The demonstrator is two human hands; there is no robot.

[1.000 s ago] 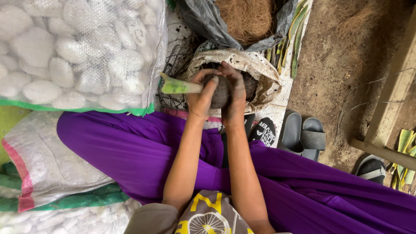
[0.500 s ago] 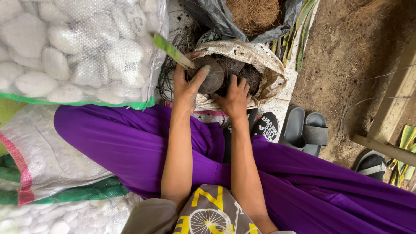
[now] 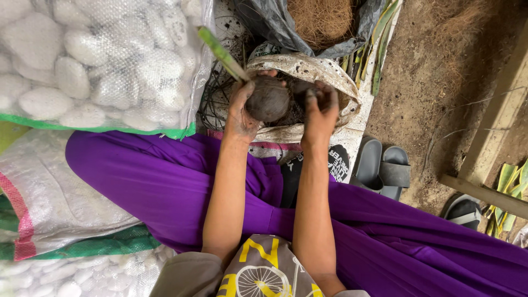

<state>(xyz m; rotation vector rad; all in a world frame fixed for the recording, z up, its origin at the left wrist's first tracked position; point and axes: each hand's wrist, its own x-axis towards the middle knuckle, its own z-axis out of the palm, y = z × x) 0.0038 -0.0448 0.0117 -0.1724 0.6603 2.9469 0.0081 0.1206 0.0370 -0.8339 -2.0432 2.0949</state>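
Much of what I wanted to see was buried. The left hand [image 3: 242, 113] was wrapped around a dark round ball [image 3: 268, 100] of soil-like stuff, its fingers hidden behind it, and a green stalk [image 3: 223, 54] stuck up and to the left from that grip; I could not tell whether the stalk was rooted in the ball or just pinched against it. The ball hung just over the mouth of a dirty white sack [image 3: 308, 71], whose insides were too dark to make out. The right hand [image 3: 320, 110] sat beside the ball with soiled fingers loosely curled and nothing visibly in it; whether its fingertips touched the ball I could not tell.

Above the sack, a black plastic bag [image 3: 264, 19] was cut off by the top edge, with brown fibre [image 3: 322, 19] showing inside. To the left, a woven bag of white stones [image 3: 99, 60] ran out of view, and another pale sack [image 3: 60, 192] lay below it. Purple cloth [image 3: 165, 181] covered the legs and hid the ground under them.

The floor was bare brown dirt [image 3: 434, 82]. Grey sandals [image 3: 385, 168] lay on it near the right knee, a wooden beam [image 3: 498, 126] crossed the right side, and green leaf strips [image 3: 509, 190] were half cut off at the edge.
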